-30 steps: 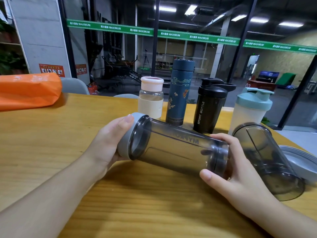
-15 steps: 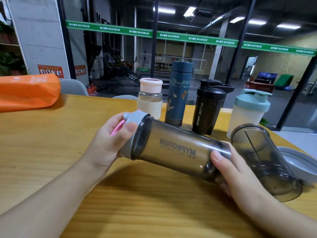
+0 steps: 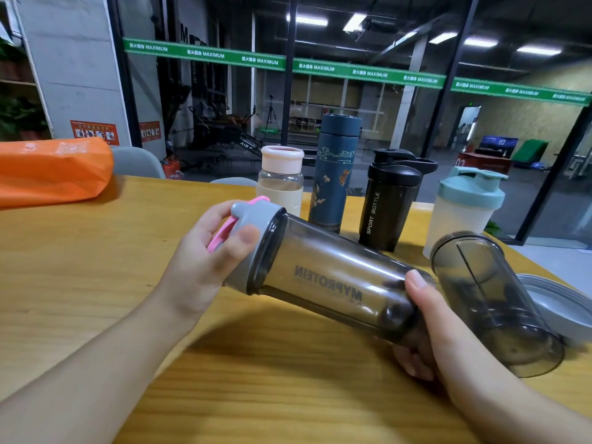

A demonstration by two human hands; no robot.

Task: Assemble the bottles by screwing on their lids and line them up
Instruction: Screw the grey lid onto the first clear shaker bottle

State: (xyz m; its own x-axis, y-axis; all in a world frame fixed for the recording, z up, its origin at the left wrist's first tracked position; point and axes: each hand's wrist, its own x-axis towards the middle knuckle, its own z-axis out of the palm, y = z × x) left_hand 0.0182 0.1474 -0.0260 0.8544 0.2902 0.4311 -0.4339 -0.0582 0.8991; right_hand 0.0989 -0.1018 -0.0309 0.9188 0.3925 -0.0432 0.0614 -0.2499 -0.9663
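So we've got the smoky MYPROTEIN shaker (image 3: 333, 283) lying on its side in the air just over the wooden table (image 3: 80, 283), lid end up to the left, base down to the right. Our left hand (image 3: 205, 261) is curled round the grey lid (image 3: 253, 241), thumb on its near side and fingers over the far side, with the pink flip cap (image 3: 221, 232) poking out between them. Our right hand (image 3: 429, 331) wraps the base end from below, thumb lying across the top. Along the far edge four capped bottles stand in a row: the pink-lid glass bottle (image 3: 282, 179), blue flask (image 3: 336, 168), black sport bottle (image 3: 390, 200) and teal-lid shaker (image 3: 464, 206). Just right of our right hand a second smoky cup (image 3: 493, 299) lies tipped with no lid, and a loose grey lid (image 3: 557, 302) sits behind it. An orange bag (image 3: 51, 171) is at the far left.
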